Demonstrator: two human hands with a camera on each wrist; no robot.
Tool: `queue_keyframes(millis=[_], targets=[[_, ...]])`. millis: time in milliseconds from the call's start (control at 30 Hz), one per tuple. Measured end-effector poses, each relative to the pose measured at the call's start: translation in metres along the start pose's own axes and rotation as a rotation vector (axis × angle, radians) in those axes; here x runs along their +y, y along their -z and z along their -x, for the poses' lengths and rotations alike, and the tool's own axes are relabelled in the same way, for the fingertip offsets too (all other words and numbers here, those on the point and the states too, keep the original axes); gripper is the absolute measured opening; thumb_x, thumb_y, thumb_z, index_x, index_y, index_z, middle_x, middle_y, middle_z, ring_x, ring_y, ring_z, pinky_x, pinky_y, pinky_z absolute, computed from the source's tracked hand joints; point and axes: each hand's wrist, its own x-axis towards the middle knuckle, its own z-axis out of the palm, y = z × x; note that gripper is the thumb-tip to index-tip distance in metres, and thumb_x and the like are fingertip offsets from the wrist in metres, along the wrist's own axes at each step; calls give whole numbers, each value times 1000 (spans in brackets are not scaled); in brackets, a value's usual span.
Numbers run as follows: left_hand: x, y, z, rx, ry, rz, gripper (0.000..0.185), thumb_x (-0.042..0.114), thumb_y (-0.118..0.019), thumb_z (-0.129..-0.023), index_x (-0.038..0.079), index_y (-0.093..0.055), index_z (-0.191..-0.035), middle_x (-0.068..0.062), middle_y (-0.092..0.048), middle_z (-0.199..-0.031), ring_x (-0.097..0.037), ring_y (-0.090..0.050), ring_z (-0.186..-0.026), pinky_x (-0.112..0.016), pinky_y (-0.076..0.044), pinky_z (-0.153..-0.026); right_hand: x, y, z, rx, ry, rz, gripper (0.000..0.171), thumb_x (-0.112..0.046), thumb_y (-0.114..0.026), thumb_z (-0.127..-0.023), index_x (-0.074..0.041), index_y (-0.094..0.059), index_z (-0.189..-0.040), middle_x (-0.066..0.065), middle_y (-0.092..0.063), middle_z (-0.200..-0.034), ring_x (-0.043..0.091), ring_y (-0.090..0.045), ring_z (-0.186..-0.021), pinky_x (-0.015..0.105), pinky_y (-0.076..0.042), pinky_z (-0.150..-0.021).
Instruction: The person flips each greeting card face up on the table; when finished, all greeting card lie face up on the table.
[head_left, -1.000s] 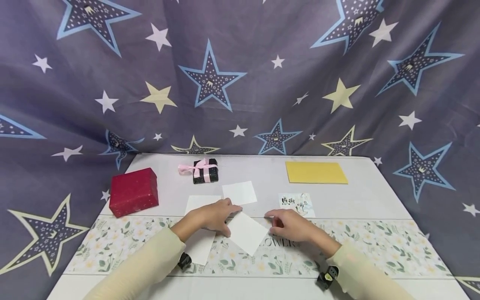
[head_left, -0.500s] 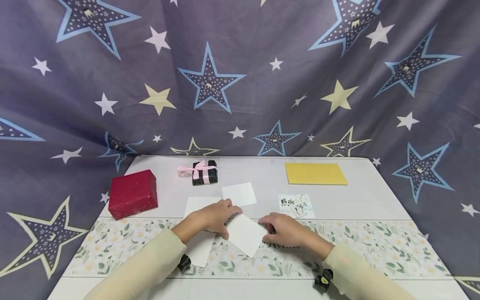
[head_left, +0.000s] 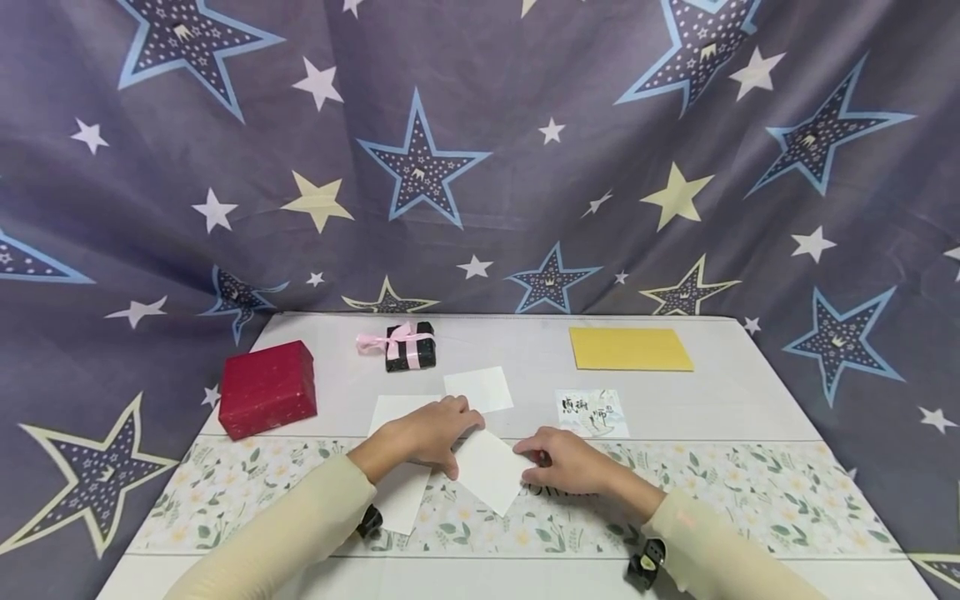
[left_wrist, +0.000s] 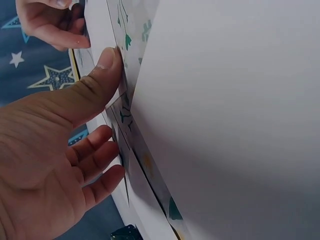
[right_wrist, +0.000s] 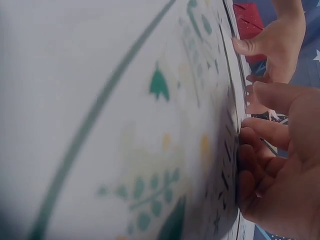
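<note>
A white square of paper [head_left: 489, 473] lies turned like a diamond on the table, between both hands. My left hand [head_left: 433, 433] rests at its upper left edge, thumb spread from the fingers. In the left wrist view the thumb [left_wrist: 102, 80] is extended and the other fingers bend loosely. At the paper's right corner is my right hand [head_left: 572, 463], its thumb and index finger apart and touching or very near the edge. Under my left hand lies a longer white sheet [head_left: 401, 500], partly covered. Beyond the fingers is a smaller white card [head_left: 480, 389].
A card with black characters [head_left: 592, 413] lies behind my right hand. Farther back are a yellow rectangle [head_left: 632, 348] and a small black box with pink ribbon [head_left: 410, 346]. A red box [head_left: 267, 389] stands at left. A starry curtain [head_left: 480, 208] borders the table.
My right hand has moved left to the paper's right corner. My left hand has stayed at the upper left edge, and the paper has hardly moved.
</note>
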Motion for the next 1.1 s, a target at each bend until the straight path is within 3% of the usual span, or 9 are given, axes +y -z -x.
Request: queue_keyframes(millis=[167,533,833,1000,1100], targets=[[0,-1,-1,2,-15,-15,86,38,-95,-65,21,-56,-139,0,-56,-117,-14,-50,-103,-34,-49,-95,-6,0,0,11,-50,-77,33,-25,-74,-93,-11,-72,-122,0,-59,-96,9,-47,-79,25,-41,-70],[5,5,-9,-23,-12,-82,85,41,-97,-59,19,-55,-131,-1,-52,-117,-15,-49,-104,-34,-47,-96,-14,-3,-4,56,-141,-62,40,-20,-75,-90,-3,-68,-126,2,-59,-100,14,-50,-86,29,-44,-76],[3,6,-5,5,-17,-103,89,44,-96,-59,16,-51,-130,-4,-51,-118,-18,-50,-106,-37,-48,-99,-15,-9,-10,83,-169,-146,31,-16,-78,-85,-9,-70,-114,-1,-63,-97,12,-53,-86,27,-46,-75],[-1,3,-4,-2,-7,-24,99,39,-95,-64,14,-46,-146,-6,-57,-129,-21,-55,-116,-39,-48,-105,-13,-8,-9,72,-171,-267,36,-10,-76,-87,-13,-61,-120,-2,-62,-86,10,-54,-73,24,-46,-65],[-5,1,-3,21,15,102,79,31,-90,-76,13,-51,-143,-3,-64,-121,-19,-60,-110,-38,-51,-98,-12,-5,-7,88,-178,-335,34,-9,-75,-88,-12,-62,-120,-1,-61,-82,10,-54,-69,23,-45,-63]])
